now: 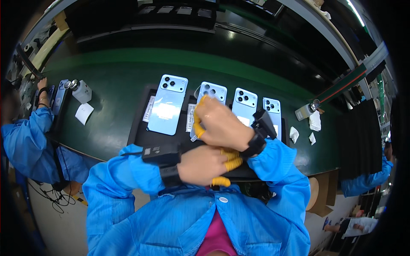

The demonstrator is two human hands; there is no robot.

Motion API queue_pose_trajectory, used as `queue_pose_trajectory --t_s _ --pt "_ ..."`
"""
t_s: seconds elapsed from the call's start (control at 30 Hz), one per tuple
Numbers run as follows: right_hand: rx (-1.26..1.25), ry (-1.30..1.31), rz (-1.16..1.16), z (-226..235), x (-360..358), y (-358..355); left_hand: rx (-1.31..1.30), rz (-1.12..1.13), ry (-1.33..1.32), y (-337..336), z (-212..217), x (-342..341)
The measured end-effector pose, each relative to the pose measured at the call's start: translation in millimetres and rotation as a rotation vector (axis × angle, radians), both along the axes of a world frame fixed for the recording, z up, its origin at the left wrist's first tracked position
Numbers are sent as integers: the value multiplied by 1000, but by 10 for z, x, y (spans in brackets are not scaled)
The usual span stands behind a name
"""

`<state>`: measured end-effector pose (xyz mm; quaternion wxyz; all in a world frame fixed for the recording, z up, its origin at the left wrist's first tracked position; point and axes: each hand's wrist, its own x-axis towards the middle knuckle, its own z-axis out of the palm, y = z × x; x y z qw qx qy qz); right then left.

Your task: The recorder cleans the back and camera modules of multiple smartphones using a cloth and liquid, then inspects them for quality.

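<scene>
Four light-blue phones lie back up in a row on a black tray (pixel 137 123): the leftmost phone (pixel 166 106), the second phone (pixel 218 91), the third phone (pixel 245 100) and the rightmost phone (pixel 272 109). My right hand (pixel 222 121), in yellow finger cots, is over the second phone. Its fingers are curled closed at the camera end; what they pinch is hidden. A clear edge, like film, shows beside that phone. My left hand (pixel 200 165), also in yellow finger cots, lies below my right wrist at the tray's near side, thumb apart from the fingers, with nothing visible in it.
White labels (pixel 148 109) lie beside the phones. On the green table (pixel 115 85) are a pump bottle (pixel 81 91) and white paper (pixel 84 112) at left, another bottle (pixel 305 112) and crumpled wipes (pixel 314 121) at right. A co-worker's arm (pixel 32 128) reaches in at left.
</scene>
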<state>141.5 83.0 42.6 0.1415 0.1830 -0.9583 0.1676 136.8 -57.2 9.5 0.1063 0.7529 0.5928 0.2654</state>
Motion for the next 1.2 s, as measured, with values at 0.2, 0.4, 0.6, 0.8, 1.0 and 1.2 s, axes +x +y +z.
queue_pose_trajectory --t_s 0.2,0.4,0.6,0.8,1.0,1.2 --pt "154 -109 12 -193 136 -173 76 -29 -77 -511 219 -10" --pt "-111 -349 23 -131 -34 142 65 278 23 -612 64 -290" --pt "-392 -303 -229 361 -155 473 55 371 110 -541 -195 -310" --pt "-143 316 -96 940 -420 -143 144 391 58 -546 -188 -283" --pt "62 51 83 -240 -594 -904 145 268 -3 -750 -51 -165" --pt "79 64 100 -317 -550 -976 251 210 -177 -1077 48 -225"
